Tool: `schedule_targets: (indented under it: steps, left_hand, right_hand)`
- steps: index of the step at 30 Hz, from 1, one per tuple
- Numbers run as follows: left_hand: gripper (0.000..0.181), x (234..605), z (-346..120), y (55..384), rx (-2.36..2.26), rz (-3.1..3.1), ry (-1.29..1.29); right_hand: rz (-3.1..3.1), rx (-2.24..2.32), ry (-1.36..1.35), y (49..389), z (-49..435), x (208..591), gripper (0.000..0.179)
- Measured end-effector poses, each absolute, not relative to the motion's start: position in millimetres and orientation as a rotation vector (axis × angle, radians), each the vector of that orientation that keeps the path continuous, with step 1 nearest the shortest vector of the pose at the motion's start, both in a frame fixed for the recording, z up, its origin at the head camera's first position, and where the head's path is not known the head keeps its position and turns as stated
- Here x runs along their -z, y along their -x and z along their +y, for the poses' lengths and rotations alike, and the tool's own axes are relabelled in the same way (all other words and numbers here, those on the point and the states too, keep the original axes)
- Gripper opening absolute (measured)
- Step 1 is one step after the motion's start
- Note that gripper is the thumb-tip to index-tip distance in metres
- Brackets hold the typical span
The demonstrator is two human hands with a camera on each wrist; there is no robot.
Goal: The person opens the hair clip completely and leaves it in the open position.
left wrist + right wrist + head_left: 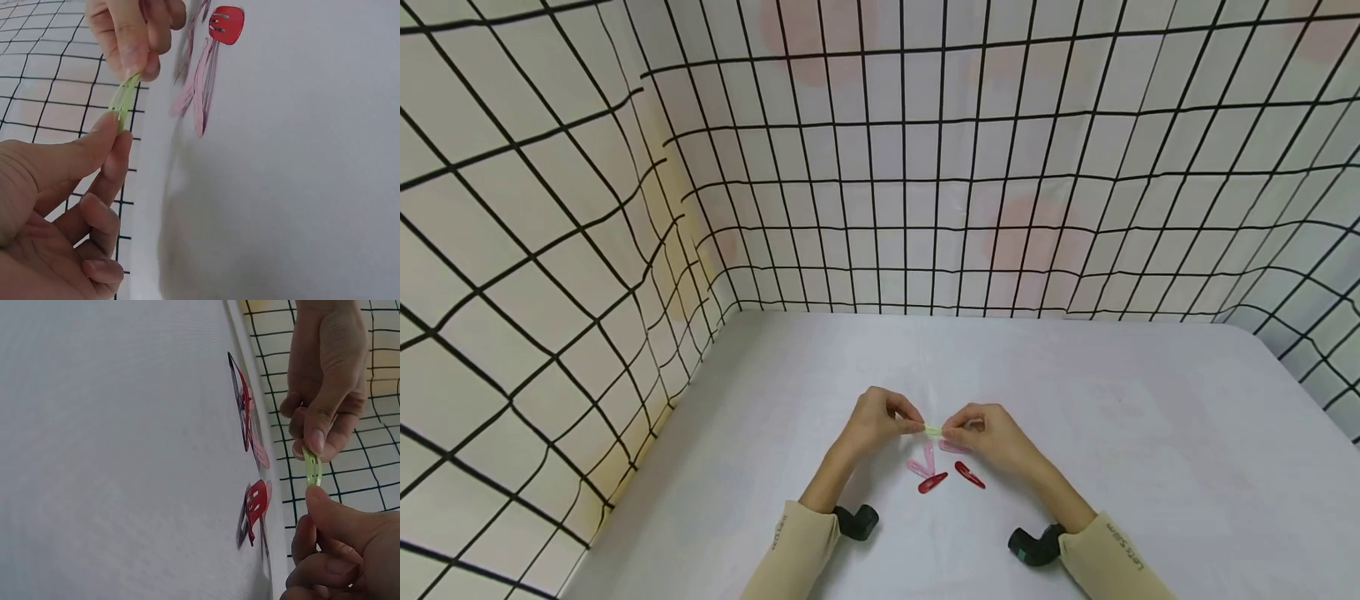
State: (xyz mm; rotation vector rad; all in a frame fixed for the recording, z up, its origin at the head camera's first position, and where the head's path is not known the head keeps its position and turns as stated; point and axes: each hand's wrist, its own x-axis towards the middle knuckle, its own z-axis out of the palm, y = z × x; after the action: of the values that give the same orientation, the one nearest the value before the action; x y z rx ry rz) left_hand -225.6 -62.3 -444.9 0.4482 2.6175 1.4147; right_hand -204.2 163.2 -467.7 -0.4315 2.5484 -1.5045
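Between my two hands, over the table, is a light green snap hair clip (933, 431). My left hand (883, 421) pinches one end of it between thumb and forefinger. The opposite end is pinched by my right hand (988, 432). In the left wrist view the green hair clip (125, 100) looks slightly spread, with light showing between its strips. Just below the hands on the table lie two red hair clips, one on the left (933, 482) and one on the right (970, 475). Several pink hair clips (929, 457) lie beside them, one partly under the right hand.
The white table (1150, 417) is bordered by a black wire grid (902, 167) at the back and on both sides, with pale cloth behind it. Each wrist wears a black camera mount (1036, 546) by the beige sleeve (1112, 558).
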Motion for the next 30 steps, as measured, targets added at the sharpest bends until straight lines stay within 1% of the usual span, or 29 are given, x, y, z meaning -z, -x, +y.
schedule_targets:
  steps: [6,13,18,30]
  left_hand:
    - [0.005,440.1,-62.6,223.7,-1.484,2.611,-0.457]
    - [0.008,437.1,-60.7,224.7,-1.552,2.634,-0.483]
    - [0.009,434.7,-59.8,225.7,-1.635,2.650,-0.512]
    - [0.006,431.6,-58.6,225.7,-1.735,2.591,-0.481]
  right_hand:
    - [2.502,1.588,0.392,204.8,161.2,467.2,0.015]
    - [2.610,1.579,0.373,206.0,163.3,464.6,0.018]
    - [2.556,1.703,0.375,206.0,162.4,461.2,0.021]
    - [2.557,1.866,0.408,201.3,157.6,452.1,0.017]
